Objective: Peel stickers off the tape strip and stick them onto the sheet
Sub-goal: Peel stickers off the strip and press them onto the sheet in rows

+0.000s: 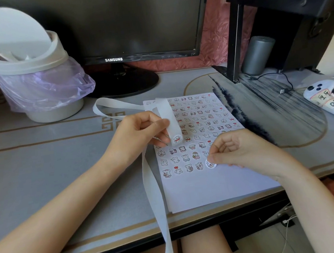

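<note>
Head view puts both our hands over the sheet (200, 193), which lies flat on the table (43, 182) just in front of us so the rows (198, 118) can be filled without reaching; our left hand (141, 131) grips the tape strip (167, 113), fingers curled round it and thumb on top, raised just above the sheet's left side; the strip is bent sharply over at the fingers, and we judge the fold deliberate, since it lifts the edge of the next sticker (177, 139) sitting right at the bend and makes it easy to pick off; the strip's blank length trails two ways, one loop toward the bin (28, 65) and one long tail hanging off the table's front edge, both clear of the rows; our right hand (233, 150) is low on the sheet, thumb and forefinger pinched on a round sticker (210, 164), the other fingers curled in; that sticker sits at the right end of the bottom row, level with the others, and the hand comes in from the right, we think, to leave the line in sight; whether it is pressed fully down or touching at one edge only we cannot tell; rows cover most of the sheet and only the lower part is bare, so we reckon the task well along.
</note>
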Demonstrator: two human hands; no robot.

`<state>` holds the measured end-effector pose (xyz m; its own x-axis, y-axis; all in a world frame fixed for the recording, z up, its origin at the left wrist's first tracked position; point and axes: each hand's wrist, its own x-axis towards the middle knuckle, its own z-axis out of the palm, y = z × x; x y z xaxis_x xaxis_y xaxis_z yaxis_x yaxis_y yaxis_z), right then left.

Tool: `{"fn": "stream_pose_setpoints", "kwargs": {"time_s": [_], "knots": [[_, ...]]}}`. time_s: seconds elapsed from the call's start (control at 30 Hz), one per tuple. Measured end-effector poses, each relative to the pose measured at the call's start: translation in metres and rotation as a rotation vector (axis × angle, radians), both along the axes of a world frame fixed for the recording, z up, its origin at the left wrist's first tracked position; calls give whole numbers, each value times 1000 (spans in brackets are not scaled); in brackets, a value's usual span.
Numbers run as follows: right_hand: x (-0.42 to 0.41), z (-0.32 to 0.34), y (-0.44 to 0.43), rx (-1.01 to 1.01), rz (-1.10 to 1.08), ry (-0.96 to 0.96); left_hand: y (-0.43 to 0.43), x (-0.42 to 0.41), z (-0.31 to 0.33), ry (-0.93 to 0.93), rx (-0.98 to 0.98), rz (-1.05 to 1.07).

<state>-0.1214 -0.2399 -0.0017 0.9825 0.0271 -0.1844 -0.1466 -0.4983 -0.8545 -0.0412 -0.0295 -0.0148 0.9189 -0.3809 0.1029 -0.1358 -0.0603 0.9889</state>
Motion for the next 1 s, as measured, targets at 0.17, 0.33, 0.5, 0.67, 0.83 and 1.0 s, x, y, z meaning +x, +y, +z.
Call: {"fn": "stream_pose_setpoints", "kwargs": {"time_s": [0.17,0.33,0.5,0.67,0.83,1.0], "knots": [[1,-3,-1,4,3,-11,0,0,0,-6,12,0],[2,-7,-2,0,-1,-28,0,0,1,0,9,3],[3,-14,-5,-40,-10,-65,0,-1,1,-4,11,3],[4,-22,-5,-83,-9,-129,0,-1,2,-8,11,4],[4,-25,-8,-102,10,-173,0,-1,2,-9,20,4],[4,-30,-11,-68,-23,-190,0,-2,3,-8,27,8]]}}
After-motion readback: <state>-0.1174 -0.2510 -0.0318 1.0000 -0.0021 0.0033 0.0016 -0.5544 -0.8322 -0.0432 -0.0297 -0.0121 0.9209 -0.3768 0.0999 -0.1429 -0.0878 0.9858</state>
